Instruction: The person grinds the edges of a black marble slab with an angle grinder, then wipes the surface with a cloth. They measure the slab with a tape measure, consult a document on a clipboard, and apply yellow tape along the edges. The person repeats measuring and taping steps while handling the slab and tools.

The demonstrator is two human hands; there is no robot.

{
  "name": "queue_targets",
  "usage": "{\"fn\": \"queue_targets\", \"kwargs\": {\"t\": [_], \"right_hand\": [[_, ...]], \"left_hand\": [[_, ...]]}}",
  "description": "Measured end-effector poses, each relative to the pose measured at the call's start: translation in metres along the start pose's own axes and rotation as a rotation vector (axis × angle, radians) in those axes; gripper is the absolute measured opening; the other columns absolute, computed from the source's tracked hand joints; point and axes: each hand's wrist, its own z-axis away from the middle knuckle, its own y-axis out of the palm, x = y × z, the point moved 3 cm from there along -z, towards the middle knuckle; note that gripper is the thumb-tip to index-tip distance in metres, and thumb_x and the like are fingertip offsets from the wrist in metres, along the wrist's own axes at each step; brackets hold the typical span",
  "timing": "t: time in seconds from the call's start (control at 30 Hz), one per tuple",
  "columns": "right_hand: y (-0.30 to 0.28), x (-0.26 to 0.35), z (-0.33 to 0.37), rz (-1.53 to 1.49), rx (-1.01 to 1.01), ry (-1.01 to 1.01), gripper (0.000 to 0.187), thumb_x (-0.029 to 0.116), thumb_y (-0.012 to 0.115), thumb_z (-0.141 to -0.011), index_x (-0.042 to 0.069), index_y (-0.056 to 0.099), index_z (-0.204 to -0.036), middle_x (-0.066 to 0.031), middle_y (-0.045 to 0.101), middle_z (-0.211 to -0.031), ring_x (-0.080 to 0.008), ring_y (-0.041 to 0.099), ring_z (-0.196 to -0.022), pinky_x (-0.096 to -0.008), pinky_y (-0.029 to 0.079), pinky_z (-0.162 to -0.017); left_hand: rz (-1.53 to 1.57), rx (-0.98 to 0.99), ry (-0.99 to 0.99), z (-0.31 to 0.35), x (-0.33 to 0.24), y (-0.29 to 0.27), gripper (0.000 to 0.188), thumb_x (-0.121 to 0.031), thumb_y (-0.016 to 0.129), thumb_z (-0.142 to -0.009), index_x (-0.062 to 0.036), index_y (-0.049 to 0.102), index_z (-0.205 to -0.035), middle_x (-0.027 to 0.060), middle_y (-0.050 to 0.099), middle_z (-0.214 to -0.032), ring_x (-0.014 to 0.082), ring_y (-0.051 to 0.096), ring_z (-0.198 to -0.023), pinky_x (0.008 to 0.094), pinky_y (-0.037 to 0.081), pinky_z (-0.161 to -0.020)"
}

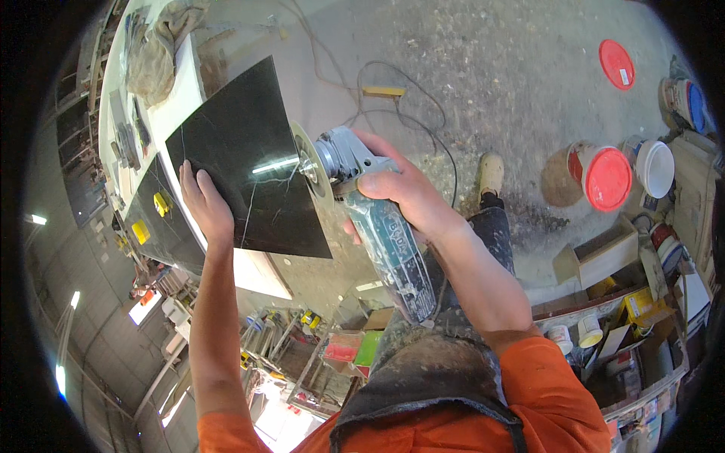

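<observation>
My right hand [411, 189] is wrapped round the head end of a teal and grey angle grinder [389, 249], dusty with white smears. Its thin, pale disc [302, 147] stands at the right edge of a glossy black tile [226, 128] with fine white veins; whether disc and edge touch, I cannot tell. On the tile's left part my left hand [205, 204] lies flat, fingers stretched out, with nothing in it. The tile rests on a white-topped bench [260, 273] and juts past its right side. Light glares off the tile near the disc.
Left of my left hand, a yellow tape measure [161, 204] lies on a second dark slab [170, 234]. A cable [445, 140] winds over the floor beyond the grinder. Red-lidded bucket [606, 179], white bucket [654, 168] and wooden box [604, 253] stand at right. Cloth [155, 64] lies far left.
</observation>
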Motion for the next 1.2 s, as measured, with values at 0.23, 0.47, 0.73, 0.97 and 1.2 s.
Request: {"fn": "queue_targets", "kwargs": {"t": [0.23,0.47,0.73,0.97,1.2], "right_hand": [[-0.003,-0.027,0.031,-0.079,-0.013,0.085,0.090,0.021,0.074,-0.082,0.011,0.031,-0.160,-0.0200,0.063,-0.116,-0.0330,0.073,-0.073,-0.0456,0.063,-0.062],[-0.010,-0.054,0.061,-0.131,-0.033,0.133,0.084,0.017,0.075,-0.083,0.017,0.037,-0.158,-0.0145,0.064,-0.115,-0.0272,0.071,-0.079,-0.0431,0.064,-0.067],[-0.009,-0.080,0.092,-0.140,-0.068,0.166,0.087,0.017,0.076,-0.081,0.015,0.037,-0.159,-0.0155,0.064,-0.118,-0.0279,0.073,-0.081,-0.0444,0.065,-0.069],[-0.011,-0.103,0.105,-0.131,-0.082,0.228,0.078,0.012,0.073,-0.086,0.018,0.040,-0.157,-0.0125,0.067,-0.109,-0.0222,0.071,-0.076,-0.0377,0.061,-0.065],[-0.022,-0.126,0.080,-0.157,-0.241,0.275,0.073,0.016,0.076,-0.088,0.015,0.045,-0.154,-0.0105,0.068,-0.102,-0.0192,0.069,-0.072,-0.0345,0.059,-0.062]], "left_hand": [[-0.002,0.002,-0.014,0.000,0.000,-0.001,0.059,-0.034,0.040,-0.109,0.0094,0.047,-0.148,0.0298,0.045,-0.155,0.0427,0.039,-0.146,0.0460,0.026,-0.124],[-0.003,-0.001,-0.025,-0.002,0.001,0.002,0.059,-0.035,0.040,-0.108,0.0082,0.048,-0.148,0.0294,0.045,-0.155,0.0424,0.039,-0.147,0.0454,0.026,-0.124],[0.044,-0.005,-0.052,-0.004,0.008,0.004,0.061,-0.038,0.041,-0.108,0.0074,0.049,-0.148,0.0272,0.047,-0.155,0.0402,0.040,-0.147,0.0438,0.027,-0.124],[0.054,-0.008,-0.044,-0.006,0.014,0.005,0.062,-0.039,0.042,-0.108,0.0065,0.048,-0.149,0.0264,0.047,-0.155,0.0395,0.041,-0.146,0.0422,0.028,-0.123],[0.089,0.021,-0.073,-0.008,0.016,0.004,0.062,-0.039,0.042,-0.108,0.0052,0.046,-0.151,0.0250,0.048,-0.154,0.0377,0.044,-0.144,0.0419,0.030,-0.121]]}}
